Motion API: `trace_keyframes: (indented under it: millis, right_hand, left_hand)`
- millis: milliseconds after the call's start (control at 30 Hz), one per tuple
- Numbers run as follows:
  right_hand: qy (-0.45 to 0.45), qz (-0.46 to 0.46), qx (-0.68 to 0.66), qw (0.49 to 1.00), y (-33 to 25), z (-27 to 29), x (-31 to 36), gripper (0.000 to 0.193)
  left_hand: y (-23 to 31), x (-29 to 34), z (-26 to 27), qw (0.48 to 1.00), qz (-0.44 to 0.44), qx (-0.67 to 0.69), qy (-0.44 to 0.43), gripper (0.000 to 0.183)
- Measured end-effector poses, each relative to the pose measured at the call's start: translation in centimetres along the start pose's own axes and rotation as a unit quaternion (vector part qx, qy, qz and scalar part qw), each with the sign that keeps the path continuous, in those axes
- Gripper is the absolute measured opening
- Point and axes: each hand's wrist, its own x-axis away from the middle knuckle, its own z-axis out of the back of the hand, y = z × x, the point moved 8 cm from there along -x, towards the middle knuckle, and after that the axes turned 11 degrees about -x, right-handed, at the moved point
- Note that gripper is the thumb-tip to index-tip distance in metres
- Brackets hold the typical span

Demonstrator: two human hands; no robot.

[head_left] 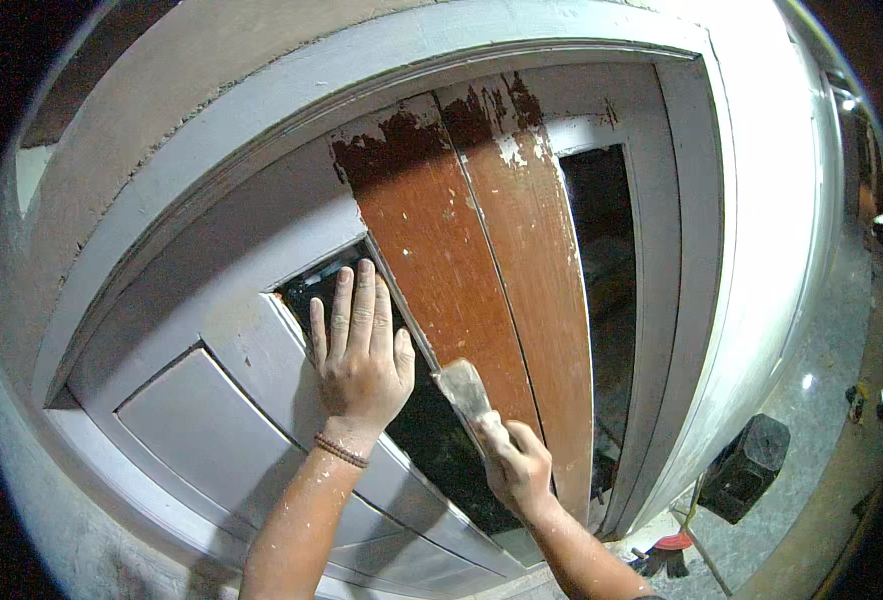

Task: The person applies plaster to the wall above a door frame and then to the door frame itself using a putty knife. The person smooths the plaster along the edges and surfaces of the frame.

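A pale grey double door [162, 270] stands before me, its two middle boards stripped to reddish-brown wood [432, 270]. Ragged patches of grey paint cling to the top of these boards. My left hand [362, 350] lies flat, fingers stretched, against the dark glass pane [427, 440] left of the bare wood. In my right hand [520, 465] is a scraper [462, 388] with a wide, dusty blade. Its blade tip meets the edge between the left bare board and the glass frame. White dust and specks cover both hands and the left forearm. The scraper's handle is mostly hidden by my fingers.
A grey frame [697, 250] surrounds the door, with a bright white wall [777, 200] to its right. Another dark glass pane [607, 270] is in the right leaf. On the floor at lower right are a black box-shaped object [747, 468] and a red-and-black broom [670, 548].
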Motion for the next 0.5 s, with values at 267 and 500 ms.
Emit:
trace_keyframes:
  millis: [267, 500]
  right_hand:
    - [0.031, -0.011, -0.030, 0.999, -1.7, 1.0, -1.1, 0.049]
    - [0.029, 0.015, 0.039, 0.999, -5.2, 1.9, -13.1, 0.051]
  left_hand:
    - [-0.2, 0.0, 0.0, 1.000, 0.011, 0.017, 0.007, 0.060]
    - [-0.4, 0.2, -0.2, 1.000, 0.000, 0.009, 0.004, 0.056]
